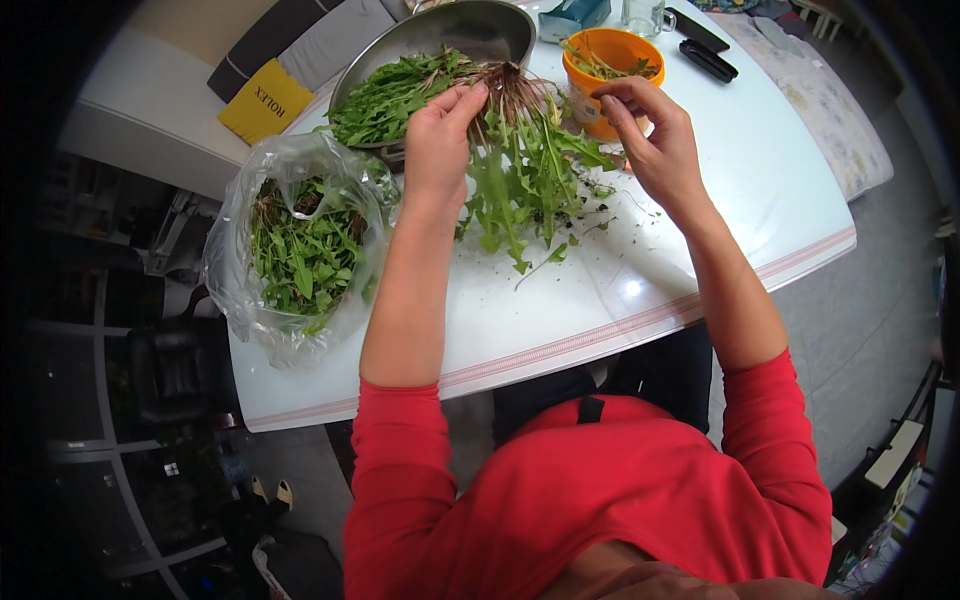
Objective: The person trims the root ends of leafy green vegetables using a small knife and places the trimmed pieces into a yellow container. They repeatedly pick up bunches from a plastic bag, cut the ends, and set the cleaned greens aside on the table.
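Pinched in my left hand [445, 135] is the reddish root end of a dandelion plant [520, 170]. Its long toothed leaves hang down to the right, over the white table. My right hand [655, 135] is in front of an orange bucket [585, 110], with thumb and forefinger drawn together. Whatever may be between those fingertips is too small to make out. Plant scraps [590, 62] lie inside the bucket. Behind my left hand, a large metal bowl [515, 35] holds a heap of dandelion greens [385, 105].
A clear plastic bag [235, 240] of more greens stands at the table's left. Bits of soil and leaf litter the white table [640, 270]. Beyond the bucket are a glass mug [645, 18], a blue packet [570, 20] and black cases [708, 60]. A yellow bag [265, 100] lies at the far left.
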Demonstrator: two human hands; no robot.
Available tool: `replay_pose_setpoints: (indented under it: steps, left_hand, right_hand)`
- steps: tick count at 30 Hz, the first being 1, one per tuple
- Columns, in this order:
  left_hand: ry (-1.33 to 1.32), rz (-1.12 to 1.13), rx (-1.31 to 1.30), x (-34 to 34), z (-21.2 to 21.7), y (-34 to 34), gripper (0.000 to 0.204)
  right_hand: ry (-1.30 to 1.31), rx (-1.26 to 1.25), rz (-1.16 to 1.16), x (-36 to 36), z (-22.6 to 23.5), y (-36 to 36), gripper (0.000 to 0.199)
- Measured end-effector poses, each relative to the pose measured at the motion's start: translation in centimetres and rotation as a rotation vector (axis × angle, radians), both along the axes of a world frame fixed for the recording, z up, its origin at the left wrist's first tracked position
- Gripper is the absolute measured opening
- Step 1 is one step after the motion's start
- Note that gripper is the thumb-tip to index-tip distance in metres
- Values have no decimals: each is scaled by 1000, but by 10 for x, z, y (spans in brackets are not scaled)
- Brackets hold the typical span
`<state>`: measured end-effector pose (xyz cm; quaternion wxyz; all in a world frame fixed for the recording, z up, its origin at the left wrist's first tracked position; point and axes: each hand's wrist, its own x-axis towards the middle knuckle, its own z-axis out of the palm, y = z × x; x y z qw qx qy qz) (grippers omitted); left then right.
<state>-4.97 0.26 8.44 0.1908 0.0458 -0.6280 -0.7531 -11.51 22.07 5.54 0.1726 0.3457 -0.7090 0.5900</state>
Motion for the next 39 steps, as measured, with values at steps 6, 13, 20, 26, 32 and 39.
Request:
replay_pose_setpoints:
  steps: [6,13,20,26,32,39]
  left_hand:
    - [-19,-66,172,5,-18,9,16]
    - [-24,-197,201,4,-35,2,16]
    - [-42,-124,25,3,-43,-2,17]
    - [-135,-172,-80,5,-46,-16,17]
    - [-88,-147,202,4,-41,-16,16]
    - [-96,-196,239,5,-39,-18,21]
  right_hand:
    - [8,-82,108,-4,11,-16,18]
    - [-38,272,71,-4,10,-25,16]
    - [-108,317,132,-12,11,-15,13]
    - [158,545,144,-31,37,3,9]
    - [233,587,-31,-70,54,21,9]
    - [295,595,-251,-92,52,13,13]
